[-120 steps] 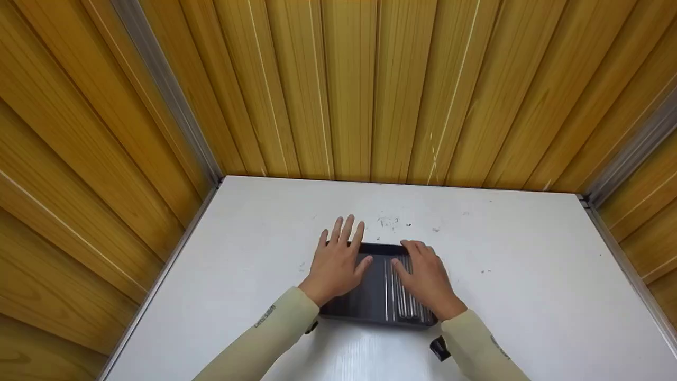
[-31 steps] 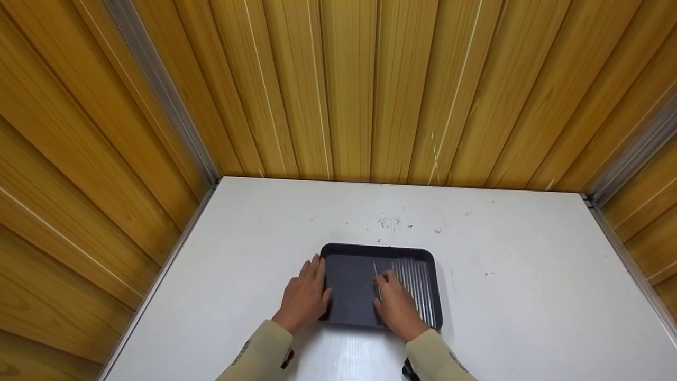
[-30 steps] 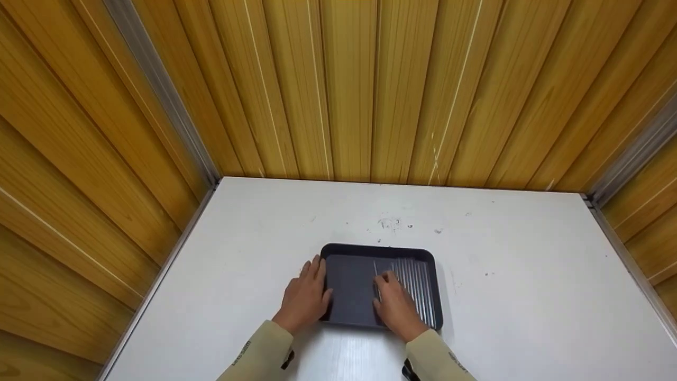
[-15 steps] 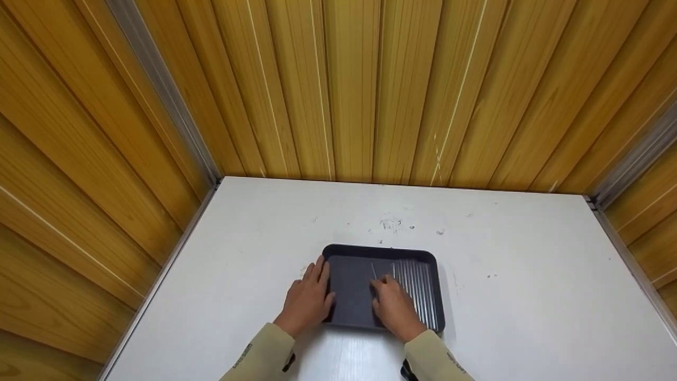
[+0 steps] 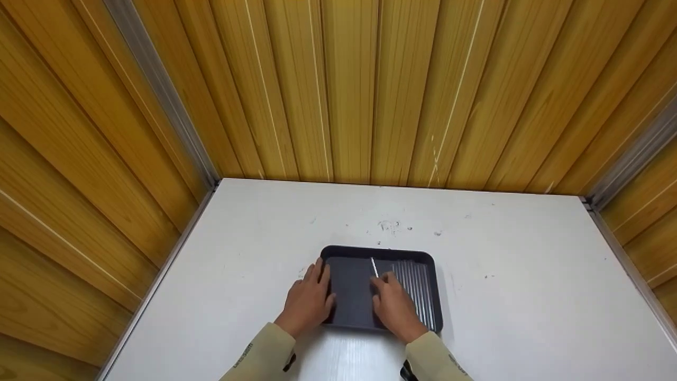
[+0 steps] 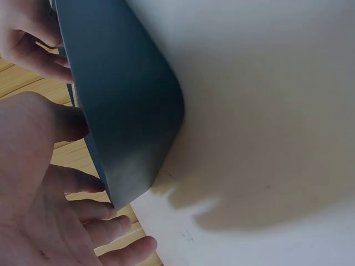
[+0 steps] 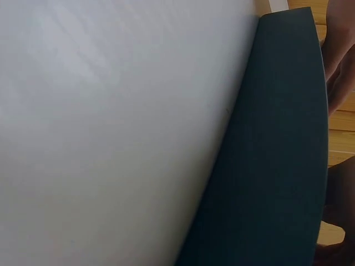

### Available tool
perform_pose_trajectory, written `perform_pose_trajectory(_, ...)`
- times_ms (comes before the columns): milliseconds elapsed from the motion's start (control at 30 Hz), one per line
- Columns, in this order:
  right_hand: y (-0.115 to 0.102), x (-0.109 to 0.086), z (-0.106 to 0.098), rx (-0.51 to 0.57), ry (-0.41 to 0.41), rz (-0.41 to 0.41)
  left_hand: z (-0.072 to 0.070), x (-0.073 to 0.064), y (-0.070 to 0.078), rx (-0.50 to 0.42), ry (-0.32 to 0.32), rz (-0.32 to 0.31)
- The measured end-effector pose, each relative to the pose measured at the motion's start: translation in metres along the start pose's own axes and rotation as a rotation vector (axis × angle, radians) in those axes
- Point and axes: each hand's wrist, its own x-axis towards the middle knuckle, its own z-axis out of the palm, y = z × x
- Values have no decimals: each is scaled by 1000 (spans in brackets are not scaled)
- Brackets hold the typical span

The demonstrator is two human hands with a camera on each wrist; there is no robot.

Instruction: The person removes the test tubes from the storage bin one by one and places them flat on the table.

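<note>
A dark rectangular tray (image 5: 349,288) lies on the white table in the head view. Several thin shiny metal sticks (image 5: 415,286) lie side by side along its right part. With bent fingers and thumb my right hand (image 5: 395,307) pinches another thin shiny stick (image 5: 375,267) near the tray's middle; its far end shows beyond the fingers, the rest is hidden. My left hand (image 5: 307,301) rests against the tray's left rim with fingers extended. In the left wrist view, its fingers (image 6: 100,210) lie along the tray's edge. The right wrist view mostly shows the tray's outer side (image 7: 266,155).
The white table (image 5: 529,296) extends around the tray and has small dark marks (image 5: 390,226) behind it. Wood-patterned panels (image 5: 346,95) rise at the back and both sides, with metal posts (image 5: 164,90) in the corners.
Since the earliest frame, my left hand moved to the left rim, my right hand moved to the tray's middle, and the sticks spread into a row. Lately the pinched stick's visible end shifted slightly.
</note>
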Motion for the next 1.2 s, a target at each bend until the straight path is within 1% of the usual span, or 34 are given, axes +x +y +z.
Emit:
perform_pose_trajectory(100, 1, -1, -3, 20, 9, 13, 0, 1, 1, 9, 11, 6)
perform_pose_trajectory(233, 2, -1, -6, 31, 24, 30, 1, 2, 2, -11, 8, 0)
perform_pose_trajectory(500, 3, -4, -14, 37, 29, 75, 0, 2, 2, -106, -28, -26)
perform_pose_trajectory(733, 4, -4, -26, 54, 40, 109, -3, 4, 2, -86, 7, -17)
perform_pose_trajectory(867, 5, -4, -32, 20, 77, 100, -3, 5, 1, -77, 19, -2)
perform_pose_trajectory(1033, 7, -4, -39, -2, 124, 84, -4, 4, 0, -88, 23, 5)
perform_pose_trajectory(1200, 9, -2, -47, 17, 147, 122, -6, 3, -1, -93, 11, 9)
